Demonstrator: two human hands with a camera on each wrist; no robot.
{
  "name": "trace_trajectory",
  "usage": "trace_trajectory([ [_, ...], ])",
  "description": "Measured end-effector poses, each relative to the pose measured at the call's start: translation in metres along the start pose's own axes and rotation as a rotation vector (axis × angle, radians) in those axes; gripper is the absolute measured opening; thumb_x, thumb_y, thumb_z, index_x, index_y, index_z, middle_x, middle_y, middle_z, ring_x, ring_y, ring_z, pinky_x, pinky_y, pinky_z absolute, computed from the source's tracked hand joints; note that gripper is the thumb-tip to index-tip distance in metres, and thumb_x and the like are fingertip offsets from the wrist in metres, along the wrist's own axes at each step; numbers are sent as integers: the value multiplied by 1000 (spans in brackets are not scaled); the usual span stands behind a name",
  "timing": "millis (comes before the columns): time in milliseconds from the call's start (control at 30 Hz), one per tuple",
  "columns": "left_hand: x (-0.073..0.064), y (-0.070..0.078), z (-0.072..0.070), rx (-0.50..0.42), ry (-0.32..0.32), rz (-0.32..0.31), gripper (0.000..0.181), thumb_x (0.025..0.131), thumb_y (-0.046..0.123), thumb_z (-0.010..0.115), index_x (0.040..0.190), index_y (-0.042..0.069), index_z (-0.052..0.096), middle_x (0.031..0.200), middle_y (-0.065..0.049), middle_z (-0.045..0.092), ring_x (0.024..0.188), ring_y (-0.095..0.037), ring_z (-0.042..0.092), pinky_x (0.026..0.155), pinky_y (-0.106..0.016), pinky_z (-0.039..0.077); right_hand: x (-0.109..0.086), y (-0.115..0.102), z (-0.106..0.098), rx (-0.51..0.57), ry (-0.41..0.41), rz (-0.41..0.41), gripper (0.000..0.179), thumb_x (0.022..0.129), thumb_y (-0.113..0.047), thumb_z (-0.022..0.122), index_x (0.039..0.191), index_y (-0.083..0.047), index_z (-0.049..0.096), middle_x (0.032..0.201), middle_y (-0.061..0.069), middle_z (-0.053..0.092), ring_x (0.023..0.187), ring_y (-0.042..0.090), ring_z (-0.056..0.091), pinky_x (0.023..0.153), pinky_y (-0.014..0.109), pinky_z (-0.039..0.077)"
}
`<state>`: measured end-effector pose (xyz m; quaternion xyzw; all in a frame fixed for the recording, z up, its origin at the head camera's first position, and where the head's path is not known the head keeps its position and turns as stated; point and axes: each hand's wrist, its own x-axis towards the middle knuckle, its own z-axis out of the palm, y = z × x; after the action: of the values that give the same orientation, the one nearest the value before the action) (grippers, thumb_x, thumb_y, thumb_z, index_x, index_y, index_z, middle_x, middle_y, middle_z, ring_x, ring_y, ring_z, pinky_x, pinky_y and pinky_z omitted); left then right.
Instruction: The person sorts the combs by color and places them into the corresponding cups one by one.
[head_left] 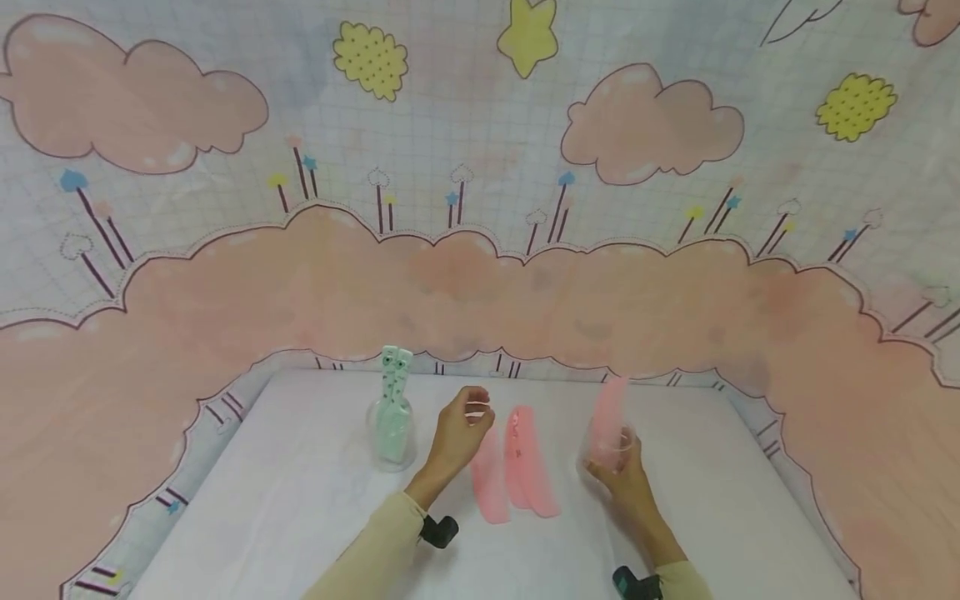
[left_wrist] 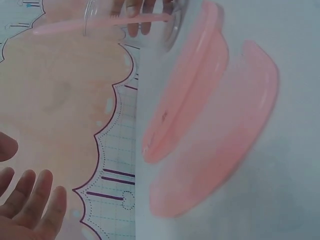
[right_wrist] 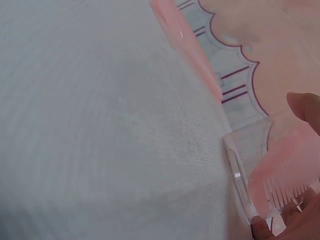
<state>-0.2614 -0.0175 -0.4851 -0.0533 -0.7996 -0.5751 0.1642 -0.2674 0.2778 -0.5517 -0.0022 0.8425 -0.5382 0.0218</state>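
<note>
My right hand [head_left: 626, 471] grips a clear cup [head_left: 583, 454] with its fingers and thumb around the wall. A pink comb [head_left: 606, 417] stands inside that cup and sticks out above its rim; its teeth show through the wall in the right wrist view. My left hand [head_left: 459, 429] is raised over the table, fingers loosely bent, with nothing in it. Beneath and beside it a pink comb [head_left: 491, 492] lies on the white table [head_left: 300, 517]. Just right of that, more pink combs [head_left: 532, 475] lie overlapping, as the left wrist view [left_wrist: 190, 85] also shows.
A second clear cup [head_left: 372, 437] stands left of my left hand and holds green items with patterned handles [head_left: 395, 371]. Behind the table hangs a cloth [head_left: 465, 292] printed with clouds and stars.
</note>
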Motion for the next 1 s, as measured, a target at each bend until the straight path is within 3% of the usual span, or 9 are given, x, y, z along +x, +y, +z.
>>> trace_trajectory([
  [233,-11,-12,-5,28,-31,-59,34,87,0,58,120,7,57,123,-15,64,112,-31,66,87,-38,59,1,0,-2,24,-9,-2,107,86,-39,73,157,-14,-4,158,25,17,145,45,25,116,62,27],
  [600,-22,-32,-7,59,-61,-147,41,89,6,64,127,1,51,128,-18,60,117,-36,62,93,-45,56,4,1,-2,21,-18,17,108,87,-38,73,156,-13,-6,161,25,12,146,47,22,117,62,24],
  [867,-30,-40,-3,91,-106,-223,50,87,6,65,133,3,45,140,-20,53,132,-40,49,105,-53,47,0,3,-2,21,-6,21,107,87,-37,73,156,-12,-4,160,26,13,145,47,22,117,63,24],
  [1000,-31,-44,-1,92,-121,-229,54,86,6,65,135,2,43,143,-21,49,134,-42,46,105,-54,46,-1,2,-1,22,-8,18,106,87,-38,72,156,-13,-4,159,26,14,146,47,22,117,63,24],
])
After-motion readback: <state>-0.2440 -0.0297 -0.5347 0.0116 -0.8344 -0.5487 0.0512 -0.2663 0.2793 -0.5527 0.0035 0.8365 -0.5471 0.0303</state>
